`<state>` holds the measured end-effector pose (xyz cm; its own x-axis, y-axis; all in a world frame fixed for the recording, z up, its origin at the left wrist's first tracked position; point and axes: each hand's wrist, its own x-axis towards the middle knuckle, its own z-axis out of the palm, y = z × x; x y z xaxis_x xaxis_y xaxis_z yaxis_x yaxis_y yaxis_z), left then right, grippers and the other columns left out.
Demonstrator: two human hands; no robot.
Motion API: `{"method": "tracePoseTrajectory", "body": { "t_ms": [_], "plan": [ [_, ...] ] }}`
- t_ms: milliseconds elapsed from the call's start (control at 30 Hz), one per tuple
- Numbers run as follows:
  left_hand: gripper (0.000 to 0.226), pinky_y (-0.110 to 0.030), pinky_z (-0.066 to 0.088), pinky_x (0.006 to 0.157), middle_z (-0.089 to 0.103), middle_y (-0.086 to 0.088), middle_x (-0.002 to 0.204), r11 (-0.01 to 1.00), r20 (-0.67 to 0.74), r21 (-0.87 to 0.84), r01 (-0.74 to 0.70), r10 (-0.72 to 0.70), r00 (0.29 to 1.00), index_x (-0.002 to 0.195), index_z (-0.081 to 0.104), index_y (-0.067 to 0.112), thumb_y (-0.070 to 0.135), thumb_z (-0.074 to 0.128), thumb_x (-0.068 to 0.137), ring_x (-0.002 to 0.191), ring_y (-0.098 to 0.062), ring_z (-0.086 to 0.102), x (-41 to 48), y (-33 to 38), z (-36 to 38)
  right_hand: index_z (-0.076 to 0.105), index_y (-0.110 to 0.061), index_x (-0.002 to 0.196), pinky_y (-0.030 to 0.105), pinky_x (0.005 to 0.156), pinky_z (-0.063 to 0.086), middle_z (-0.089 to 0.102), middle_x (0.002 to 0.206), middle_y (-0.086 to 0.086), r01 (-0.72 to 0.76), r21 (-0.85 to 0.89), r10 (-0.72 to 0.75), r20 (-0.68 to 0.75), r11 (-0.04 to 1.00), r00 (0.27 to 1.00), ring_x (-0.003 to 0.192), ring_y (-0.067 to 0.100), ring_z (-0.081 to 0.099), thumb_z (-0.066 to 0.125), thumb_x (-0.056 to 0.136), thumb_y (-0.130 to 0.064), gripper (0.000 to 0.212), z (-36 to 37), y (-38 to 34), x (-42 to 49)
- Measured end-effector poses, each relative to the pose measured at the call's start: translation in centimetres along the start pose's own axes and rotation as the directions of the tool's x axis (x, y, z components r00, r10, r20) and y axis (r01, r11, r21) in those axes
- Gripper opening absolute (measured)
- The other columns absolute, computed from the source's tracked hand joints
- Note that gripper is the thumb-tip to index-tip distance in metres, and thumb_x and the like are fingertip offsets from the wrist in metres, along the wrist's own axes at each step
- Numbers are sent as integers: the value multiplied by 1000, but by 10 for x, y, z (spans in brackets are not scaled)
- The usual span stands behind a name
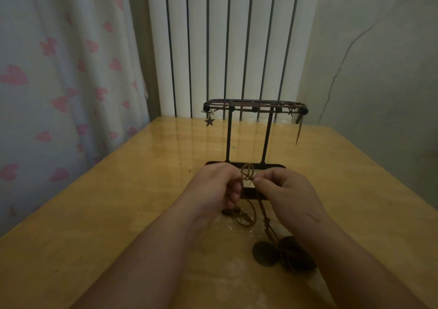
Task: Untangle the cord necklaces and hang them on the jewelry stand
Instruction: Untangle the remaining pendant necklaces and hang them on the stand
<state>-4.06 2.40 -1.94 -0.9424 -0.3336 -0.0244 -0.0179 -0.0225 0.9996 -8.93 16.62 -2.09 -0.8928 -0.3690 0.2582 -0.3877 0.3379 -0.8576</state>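
The person's left hand (213, 185) has its fingers curled in, pinching the thin brown cord necklace (247, 175) just under a small looped knot. The knot is held up in the air between both hands, at the 6 o'clock side of the black metal two-post jewelry stand (254, 109), right over its base. The right hand (289, 192) pinches the same cord from the 3 o'clock side of the knot with thumb and fingertip, and its other fingers are tucked in.

Handling-wise, the cord looks soft, limp and super light, so it'll flop wherever gravity takes it. The two dark round flat pendants (264, 253) lying on the table at about 5 o'clock from the hands are probably the only real weight, and they'll drag the strands down. Best bet is to grip right next to the knot and tease the loop open rather than yank, since pulling would likely tighten it. More slack cord sits coiled below the left hand.

The stand's top rail already carries a reddish cord, with a small dark star charm (209, 121) dangling at its 9 o'clock end.

Room: a white curtain with pink hearts (59, 71) at 9 o'clock, a glossy yellow wooden table (118, 202) underneath (slick-looking, pendants could slide), a white ribbed radiator (225, 35) at 12, and a pale wall with a long crack (343, 54) at 2 o'clock.
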Motion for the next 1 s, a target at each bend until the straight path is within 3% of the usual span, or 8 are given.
{"method": "tracePoseTrajectory", "body": {
  "t_ms": [133, 333, 500, 667, 800, 900, 1000],
  "plan": [
    [24, -26, 36, 50, 50, 0, 58, 986, 74, -114, 119, -111, 991, 79, 61, 13, 20, 46, 97, 52, -13, 46, 0, 0, -1, 69, -25, 82, 38, 75, 57, 70, 82, 2, -6, -1, 6, 15, 1000, 1000, 80, 18, 66, 58, 93, -27, 15, 0, -1, 0],
    [20, -29, 44, 56, 62, 0, 65, 998, -20, -54, -35, 34, 999, 82, 67, 12, 21, 55, 96, 60, -15, 56, 1, 1, -5, 69, -26, 83, 26, 72, 55, 69, 83, -5, -27, 57, 26, 18, 998, 999, 82, 11, 65, 62, 91, -26, 10, -4, 1, 0],
    [26, -33, 44, 59, 61, 1, 62, 988, -87, 123, -90, 102, 991, 73, 65, 16, 35, 64, 91, 60, -17, 57, 0, -1, -5, 69, -27, 86, 30, 76, 57, 70, 83, -5, -26, 80, 27, -11, 996, 1000, 83, 11, 66, 63, 91, -27, 9, -3, 3, 1],
    [13, -29, 51, 63, 72, -1, 73, 983, -30, 172, -58, 63, 998, 86, 73, 15, 27, 68, 90, 68, -17, 68, -2, -1, -3, 69, -30, 84, 21, 66, 51, 70, 82, -5, 0, 33, 0, -13, 999, 1000, 80, 8, 64, 62, 91, -29, 9, -3, 2, 2],
    [13, -28, 53, 66, 75, -2, 78, 991, -28, 115, -74, 77, 997, 91, 74, 13, 17, 62, 94, 70, -15, 70, -1, -2, -3, 69, -28, 84, 24, 69, 52, 70, 83, -5, -4, 39, 4, 10, 999, 1000, 81, 10, 65, 64, 89, -25, 9, -2, 2, 2],
    [14, -27, 52, 65, 75, -2, 79, 988, -21, 128, -83, 87, 996, 92, 74, 14, 16, 61, 95, 70, -14, 69, 0, -2, -3, 66, -29, 96, 26, 72, 51, 64, 92, -1, -10, 90, 11, -13, 996, 1000, 88, 14, 61, 64, 88, -21, 11, -4, 3, 2],
    [13, -25, 51, 64, 74, 0, 78, 976, -14, 191, -102, 107, 994, 92, 74, 17, 18, 61, 95, 69, -12, 67, -1, -3, -3, 61, -36, 112, 24, 76, 47, 59, 104, -12, 65, 96, -60, -53, 993, 997, 96, 7, 56, 60, 91, -22, 26, -5, 3, 2]
  ]
}}
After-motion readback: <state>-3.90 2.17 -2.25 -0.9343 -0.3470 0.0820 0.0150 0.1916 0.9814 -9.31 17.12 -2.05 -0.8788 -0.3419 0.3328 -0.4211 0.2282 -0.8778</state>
